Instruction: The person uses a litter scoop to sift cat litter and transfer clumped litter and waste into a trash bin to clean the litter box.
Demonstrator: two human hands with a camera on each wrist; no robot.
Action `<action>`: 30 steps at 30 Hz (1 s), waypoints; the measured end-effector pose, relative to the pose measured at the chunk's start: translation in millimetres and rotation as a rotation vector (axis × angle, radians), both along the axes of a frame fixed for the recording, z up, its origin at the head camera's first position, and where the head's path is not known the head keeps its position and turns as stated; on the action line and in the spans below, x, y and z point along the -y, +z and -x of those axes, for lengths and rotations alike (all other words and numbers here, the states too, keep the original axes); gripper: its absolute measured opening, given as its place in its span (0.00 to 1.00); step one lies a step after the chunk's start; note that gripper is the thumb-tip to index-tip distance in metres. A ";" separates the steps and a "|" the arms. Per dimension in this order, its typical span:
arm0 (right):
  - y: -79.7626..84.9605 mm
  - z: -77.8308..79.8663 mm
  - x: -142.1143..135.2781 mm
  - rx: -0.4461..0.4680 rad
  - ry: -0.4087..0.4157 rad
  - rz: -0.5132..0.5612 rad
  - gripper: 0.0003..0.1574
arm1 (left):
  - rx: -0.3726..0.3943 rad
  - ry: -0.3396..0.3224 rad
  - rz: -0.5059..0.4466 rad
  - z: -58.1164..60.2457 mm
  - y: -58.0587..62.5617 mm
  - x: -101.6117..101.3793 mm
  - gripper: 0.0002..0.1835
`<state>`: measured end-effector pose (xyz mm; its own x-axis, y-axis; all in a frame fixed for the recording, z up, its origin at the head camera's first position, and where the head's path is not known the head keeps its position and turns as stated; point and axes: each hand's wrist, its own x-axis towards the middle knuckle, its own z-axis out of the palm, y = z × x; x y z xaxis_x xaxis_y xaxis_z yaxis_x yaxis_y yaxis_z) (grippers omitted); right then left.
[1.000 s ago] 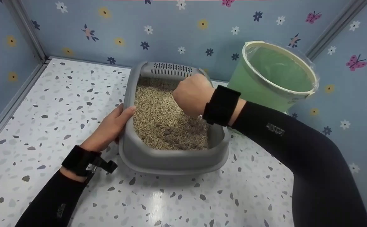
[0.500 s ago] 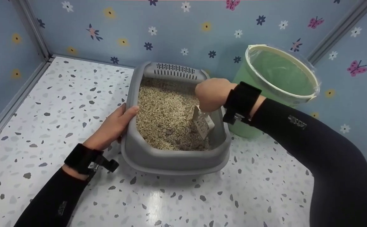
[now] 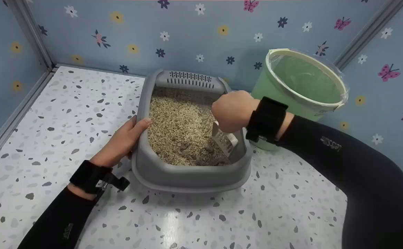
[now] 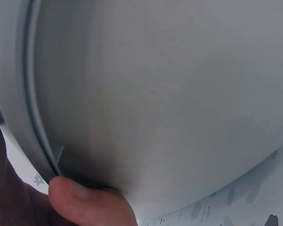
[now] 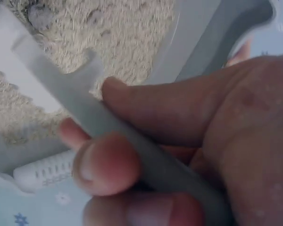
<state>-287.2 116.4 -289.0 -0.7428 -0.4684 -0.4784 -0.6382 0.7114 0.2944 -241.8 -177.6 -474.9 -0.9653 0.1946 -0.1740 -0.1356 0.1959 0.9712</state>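
A grey litter box [image 3: 191, 178] filled with tan pellet litter [image 3: 177, 121] stands on the floor. My left hand [image 3: 122, 141] grips its left rim, thumb over the edge; the left wrist view has the thumb [image 4: 89, 200] against the box wall. In my right hand [image 3: 234, 110], above the box's right side, is a litter scoop [image 3: 224, 140]. The right wrist view shows fingers and thumb wrapped around the scoop's pale handle [image 5: 99, 117]. The slotted scoop head is tilted down into the near right corner, by dark, clumped litter [image 3: 201, 154]. Its lower edge is hard to make out.
A green bin [image 3: 274, 86] with a cream rim and clear liner stands behind the right forearm. Blue flowered panels [image 3: 187, 34] enclose the back and sides. Speckled white flooring [image 3: 135, 218] extends in front of the box.
The right hand has moved right from above the middle of the litter, bringing the scoop head into view. Since half a second ago the scoop has dipped slightly. The left hand keeps its grip.
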 end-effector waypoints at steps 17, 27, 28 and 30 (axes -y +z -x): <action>-20.9 16.9 -42.1 0.384 -0.411 0.229 0.22 | -0.001 -0.004 0.018 0.8 2.3 -1.6 0.45; -27.7 20.4 -49.8 0.475 -0.549 0.402 0.18 | -0.010 0.000 0.019 -0.8 0.7 -0.4 0.45; -30.1 21.0 -48.5 0.487 -0.566 0.422 0.19 | -0.014 0.001 0.013 -0.5 0.1 -0.7 0.44; -37.0 21.5 -44.7 0.519 -0.597 0.466 0.20 | -0.019 0.000 -0.002 0.2 -1.3 -1.1 0.43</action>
